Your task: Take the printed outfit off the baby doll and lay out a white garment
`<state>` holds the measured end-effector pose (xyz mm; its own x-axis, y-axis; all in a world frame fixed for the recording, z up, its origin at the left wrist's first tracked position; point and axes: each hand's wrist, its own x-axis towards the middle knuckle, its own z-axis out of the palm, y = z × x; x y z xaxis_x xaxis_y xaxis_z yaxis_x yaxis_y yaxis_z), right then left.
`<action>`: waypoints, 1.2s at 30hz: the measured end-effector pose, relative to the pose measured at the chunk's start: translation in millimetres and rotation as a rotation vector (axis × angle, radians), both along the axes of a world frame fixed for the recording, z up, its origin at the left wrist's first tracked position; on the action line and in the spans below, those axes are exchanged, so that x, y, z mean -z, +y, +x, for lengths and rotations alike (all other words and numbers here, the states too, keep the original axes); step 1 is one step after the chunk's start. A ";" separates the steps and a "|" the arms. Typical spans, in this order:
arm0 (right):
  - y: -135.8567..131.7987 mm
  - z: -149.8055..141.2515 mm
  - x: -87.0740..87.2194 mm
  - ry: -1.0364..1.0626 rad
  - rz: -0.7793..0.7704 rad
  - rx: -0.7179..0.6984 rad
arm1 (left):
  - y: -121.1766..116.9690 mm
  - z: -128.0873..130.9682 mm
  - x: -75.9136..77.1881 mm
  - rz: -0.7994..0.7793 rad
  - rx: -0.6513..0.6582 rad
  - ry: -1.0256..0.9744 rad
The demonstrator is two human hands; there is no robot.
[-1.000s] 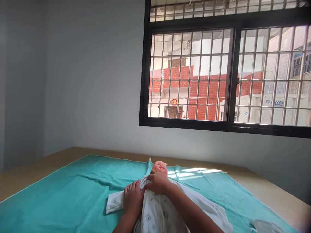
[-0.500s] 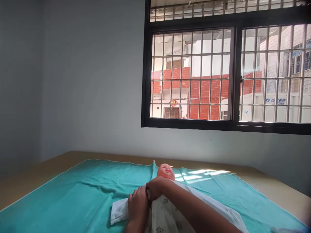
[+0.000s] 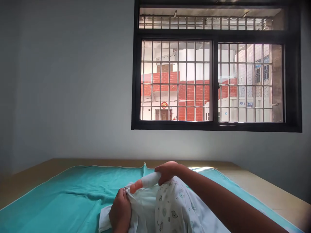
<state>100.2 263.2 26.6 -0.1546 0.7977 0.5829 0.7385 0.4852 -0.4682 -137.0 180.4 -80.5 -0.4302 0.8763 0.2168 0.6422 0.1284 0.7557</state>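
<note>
A baby doll lies on its back, its head almost wholly hidden behind my right hand. My right hand is closed around the doll's arm, which wears a white sleeve. The doll's bare hand sticks out of that sleeve and points left. My left hand grips the edge of a white baby garment right beside the doll's hand. A printed cloth with small animal heads covers the doll's body. An empty white sleeve lies left of my left hand.
A teal blanket with some wrinkles spreads under the doll on a tan tabletop. Behind it rises a grey wall with a barred, black-framed window.
My right hand has moved back from my left hand, and the doll's sleeved arm now shows between them. My left hand has shifted slightly. The camera view has turned right.
</note>
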 end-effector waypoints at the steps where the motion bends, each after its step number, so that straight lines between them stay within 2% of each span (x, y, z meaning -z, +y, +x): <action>1: -4.1 4.3 -3.6 -0.087 -0.038 -0.047 | 2.5 -1.9 2.7 0.030 0.018 -0.038; 4: -17.5 2.9 -2.1 -0.309 -0.094 -0.147 | 13.1 -10.6 10.6 0.177 0.078 -0.320; 6: -25.5 -9.8 10.0 -0.399 -0.078 -0.166 | 20.7 -17.6 14.9 0.269 0.071 -0.621; 8: -31.0 -29.2 27.1 -0.461 -0.070 -0.173 | 26.5 -22.9 17.9 0.305 0.040 -0.840; 11: -35.4 -59.4 48.9 -0.508 -0.084 -0.177 | 28.8 -24.8 18.9 0.300 0.069 -0.968; 13: -39.2 -71.4 54.1 -0.523 -0.080 -0.190 | 26.4 -23.5 17.1 0.292 0.086 -0.962; 15: -47.0 -71.4 50.6 -0.529 -0.073 -0.233 | 21.7 -22.1 14.1 0.276 0.044 -0.847; 17: -60.2 -58.0 42.0 -0.521 -0.074 -0.296 | 16.6 -21.1 11.0 0.254 -0.018 -0.675; 19: -78.3 -31.7 34.7 -0.482 -0.072 -0.333 | 13.1 -19.8 9.5 0.254 -0.045 -0.508; 21: -98.7 6.0 35.4 -0.378 -0.086 -0.305 | 12.3 -16.6 10.2 0.283 -0.025 -0.359; 23: -117.7 52.6 48.0 -0.230 -0.137 -0.209 | 13.5 -9.9 12.1 0.339 0.035 -0.225; 26: -136.1 127.7 83.6 -0.180 -0.246 -0.002 | 12.2 11.1 9.6 0.442 0.222 -0.087; 29: -139.5 183.4 116.7 -0.088 -0.308 0.203 | -2.2 49.7 -7.6 0.430 0.436 0.010; 31: -137.8 199.1 126.9 -0.063 -0.296 0.259 | -18.1 84.9 -26.1 0.364 0.561 0.118; 34: -138.2 198.7 125.1 -0.125 -0.252 0.295 | -38.2 143.1 -55.1 0.252 0.686 0.435; 36: -141.1 194.0 119.9 -0.156 -0.219 0.369 | -41.2 178.2 -70.5 0.117 0.720 0.710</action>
